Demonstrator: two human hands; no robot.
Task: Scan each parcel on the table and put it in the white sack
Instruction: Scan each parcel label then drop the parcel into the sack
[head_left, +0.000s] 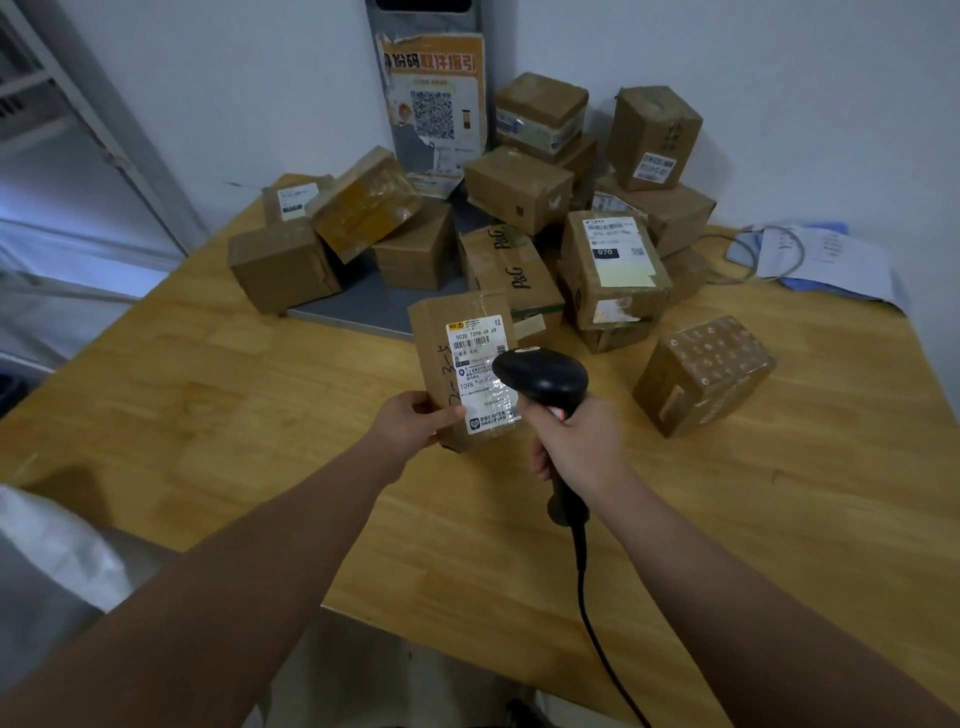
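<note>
Left hand (415, 421) grips a small cardboard parcel (467, 364) by its lower left edge, held above the wooden bench (260, 389), label facing up. Right hand (576, 447) is wrapped round the handle of a black scanner (543, 376), its head just over the label. Cable (587, 597) trails toward the near edge. Piled parcels (519, 218) sit at the bench's far side. White sack (57, 545) at lower left, beside the bench.

Matt brown cardboard parcel (467, 364) bears a glossy taped paper label (483, 374); beside it, a smooth black plastic scanner (543, 376); beneath, a varnished wood table (260, 415).
</note>
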